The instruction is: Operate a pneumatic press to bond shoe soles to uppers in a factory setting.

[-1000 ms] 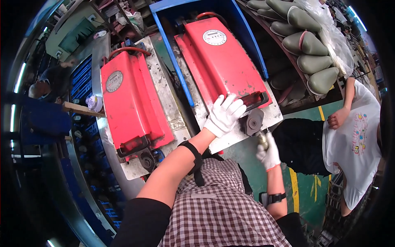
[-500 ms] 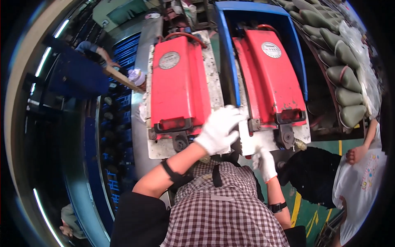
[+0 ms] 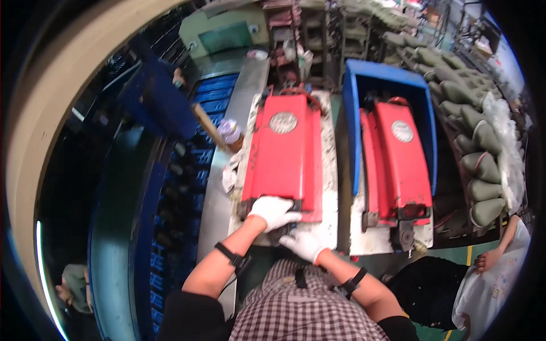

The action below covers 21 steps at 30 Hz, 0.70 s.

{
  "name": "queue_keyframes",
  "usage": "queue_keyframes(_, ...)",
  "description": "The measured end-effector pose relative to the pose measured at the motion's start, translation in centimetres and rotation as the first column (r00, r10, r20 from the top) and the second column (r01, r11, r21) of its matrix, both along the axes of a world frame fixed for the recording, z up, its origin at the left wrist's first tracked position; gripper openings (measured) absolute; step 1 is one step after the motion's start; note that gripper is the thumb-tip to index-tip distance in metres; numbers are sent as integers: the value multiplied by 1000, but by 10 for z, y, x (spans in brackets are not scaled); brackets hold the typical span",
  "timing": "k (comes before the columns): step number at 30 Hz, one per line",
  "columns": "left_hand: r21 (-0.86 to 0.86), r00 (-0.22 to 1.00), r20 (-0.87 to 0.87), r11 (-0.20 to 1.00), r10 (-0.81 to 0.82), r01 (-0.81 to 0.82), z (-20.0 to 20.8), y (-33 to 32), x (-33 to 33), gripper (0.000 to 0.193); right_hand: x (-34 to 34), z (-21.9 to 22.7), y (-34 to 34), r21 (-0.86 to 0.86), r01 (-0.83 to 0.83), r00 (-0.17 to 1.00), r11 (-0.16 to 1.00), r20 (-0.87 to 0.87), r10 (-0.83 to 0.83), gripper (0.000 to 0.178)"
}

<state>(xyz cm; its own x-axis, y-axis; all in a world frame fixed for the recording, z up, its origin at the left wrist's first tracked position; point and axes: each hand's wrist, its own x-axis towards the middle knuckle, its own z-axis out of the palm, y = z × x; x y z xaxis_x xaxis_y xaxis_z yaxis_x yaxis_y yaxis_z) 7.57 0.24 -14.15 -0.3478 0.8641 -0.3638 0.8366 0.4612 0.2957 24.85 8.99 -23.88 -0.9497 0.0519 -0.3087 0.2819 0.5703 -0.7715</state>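
Note:
Two red machine covers stand side by side: a left one (image 3: 278, 159) and a right one (image 3: 401, 165). Each has a round silver badge and a black handle at its near end. White knitted gloves cover both my hands. My left hand (image 3: 274, 212) lies over the left cover's handle (image 3: 297, 203), its fingers bent around the bar and mostly hidden. Just below and to the right, my right hand (image 3: 306, 245) has its fingers apart, close to the dark fitting (image 3: 277, 234) under that handle. I cannot tell whether they touch it.
A blue hood (image 3: 387, 71) surrounds the right cover. Several olive-green boot-shaped pieces (image 3: 486, 184) line a rack at right. A lilac-capped bottle (image 3: 230, 132) stands left of the left cover. A person in a white top (image 3: 495, 278) is close at my right.
My left hand has moved from between the two machines onto the left cover's handle. My right hand has come left from beside the right machine. The view has shifted, showing more of the background.

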Motion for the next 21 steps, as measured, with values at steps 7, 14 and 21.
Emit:
queue_keyframes(7, -140, 992, 119, 990, 27, -10, 4, -7, 0, 79, 6, 9, -11, -9, 54, 993, 999, 101, -53, 60)
queue_keyframes(14, -185, 990, 140, 983, 23, 3, -2, 0, -7, 81, 3, 2, -8, -12, 90, 989, 996, 118, -88, 63)
queue_keyframes(21, -190, 981, 191, 982, 25, 12, -9, 1, -14, 84, 3, 12, -9, -35, 126, 987, 991, 101, -122, 65)
